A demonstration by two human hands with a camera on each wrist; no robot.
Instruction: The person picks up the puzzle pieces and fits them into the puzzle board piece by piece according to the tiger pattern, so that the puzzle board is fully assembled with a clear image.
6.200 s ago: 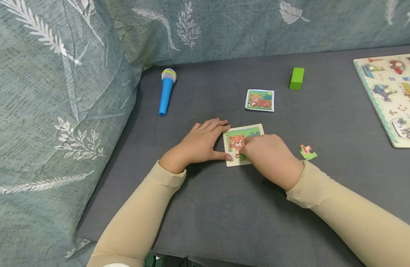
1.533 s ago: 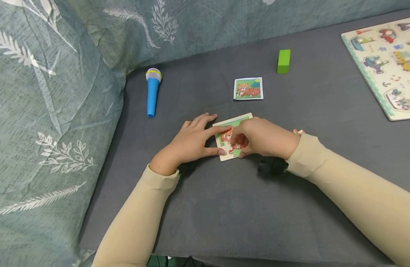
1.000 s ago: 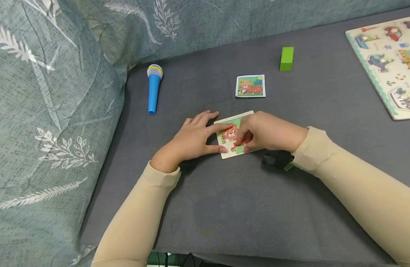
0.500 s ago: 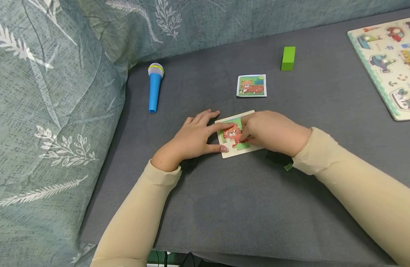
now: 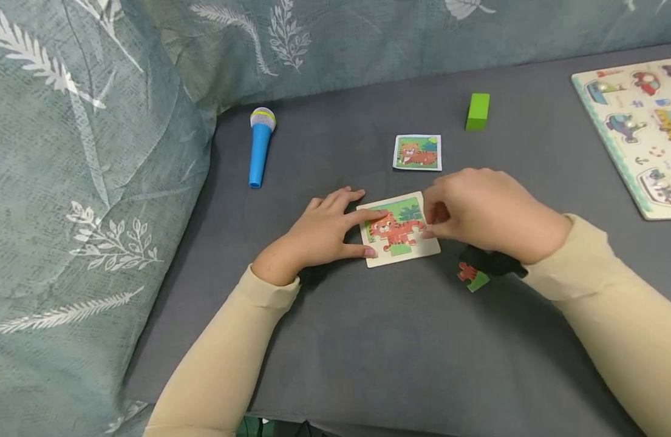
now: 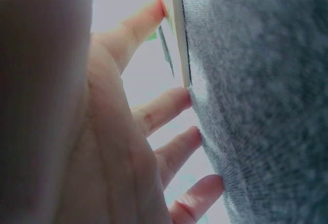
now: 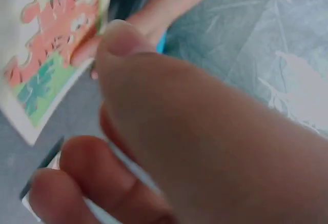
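A small tiger jigsaw board lies on the grey cloth. Its set pieces show the tiger and foliage, and bare pale board shows at the lower corners. My left hand rests at its left side, index finger straight over the picture and thumb on the lower left border. At the board's right edge my right hand hovers, thumb and bent fingers apart, with nothing visible between them in the right wrist view. A loose red-and-green jigsaw piece lies to the right, partly covered by the black wrist device.
Beyond the board lies a tiger picture card, with a green block farther back. A blue toy microphone is at the left near the curtain. A large peg puzzle board occupies the right side.
My right hand has withdrawn rightward from the board's pieces, where its fingers were pressing. More tiger body shows in the board than 6.2 s ago. My left hand stays at the board's left side.
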